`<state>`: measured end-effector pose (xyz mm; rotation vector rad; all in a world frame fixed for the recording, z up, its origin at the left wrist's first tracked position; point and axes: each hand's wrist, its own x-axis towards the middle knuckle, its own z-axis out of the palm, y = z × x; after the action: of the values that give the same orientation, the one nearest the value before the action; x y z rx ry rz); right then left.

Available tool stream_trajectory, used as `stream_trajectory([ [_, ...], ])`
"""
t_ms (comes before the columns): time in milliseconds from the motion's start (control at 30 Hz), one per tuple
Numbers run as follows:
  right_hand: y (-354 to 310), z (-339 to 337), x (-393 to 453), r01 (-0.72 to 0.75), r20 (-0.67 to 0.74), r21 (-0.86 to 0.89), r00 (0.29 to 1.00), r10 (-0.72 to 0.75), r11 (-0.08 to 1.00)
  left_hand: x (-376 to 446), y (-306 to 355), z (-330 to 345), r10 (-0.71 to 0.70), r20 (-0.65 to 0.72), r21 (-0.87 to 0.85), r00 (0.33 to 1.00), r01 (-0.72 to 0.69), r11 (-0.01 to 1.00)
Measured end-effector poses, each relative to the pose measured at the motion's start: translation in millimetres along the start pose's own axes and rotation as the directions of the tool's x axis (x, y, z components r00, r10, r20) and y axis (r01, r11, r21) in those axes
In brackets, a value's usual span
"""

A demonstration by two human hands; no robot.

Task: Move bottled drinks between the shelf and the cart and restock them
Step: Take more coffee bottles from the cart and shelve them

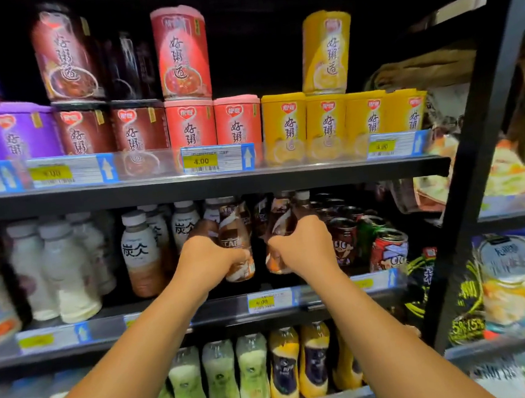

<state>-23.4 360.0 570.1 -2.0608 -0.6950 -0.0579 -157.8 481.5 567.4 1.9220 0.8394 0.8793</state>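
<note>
Both arms up at the middle shelf (220, 312) now, and each of my hands has a bottle. My left hand (208, 261) is curled round a brown coffee bottle (237, 249), fingers wrapped at its waist; my right hand (304, 246) is clamped round a second brown bottle (278, 226) just beside it, that one tilted a little to the left. Both bottles sit at the front of the shelf, between the pale-labelled bottles (138, 252) on the left and the cartoon cans (387, 247) on the right.

How far along? Hard to call. No cart in view at all, so I can't tell whether these two are going in or coming out. The rows around them look well filled, and so does the shelf below with its green and yellow bottles (285, 363), so I'd guess this section is mostly stocked and I'm somewhere in the middle of the job.

The bottles themselves: small, waisted plastic, brown-and-white wrap labels, light caps tucked up under the shelf above. The labels are blurred; I can't read them properly.
</note>
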Motion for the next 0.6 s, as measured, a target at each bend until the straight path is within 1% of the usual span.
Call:
stream_trajectory([
  [67,5,5,-3,0.043,0.005,-0.045,0.999,-0.043,0.998,0,-3,7,0.01,-0.029,0.058,1.0,-0.009,0.998],
  [167,13,6,-5,0.094,0.025,-0.099,0.995,-0.092,0.991,-2,-6,14,0.037,-0.019,0.199,0.999,-0.032,0.98],
  [267,18,4,-7,0.111,0.037,-0.103,0.993,-0.108,0.988,-5,-7,19,0.085,-0.013,0.324,0.996,-0.076,0.943],
  [333,20,5,-8,0.119,0.044,-0.129,0.993,-0.114,0.985,-6,-8,23,0.091,-0.009,0.386,0.996,-0.081,0.919],
  [400,21,7,-8,0.117,0.045,-0.144,0.993,-0.112,0.983,-6,-9,28,0.082,-0.007,0.415,0.997,-0.072,0.907],
  [533,24,12,-7,0.117,0.038,-0.168,0.993,-0.112,0.979,-4,-13,34,0.126,-0.025,0.457,0.992,-0.101,0.884],
  [600,25,15,-6,0.112,0.048,-0.2,0.993,-0.104,0.973,-4,-14,35,0.11,-0.021,0.486,0.994,-0.086,0.87],
])
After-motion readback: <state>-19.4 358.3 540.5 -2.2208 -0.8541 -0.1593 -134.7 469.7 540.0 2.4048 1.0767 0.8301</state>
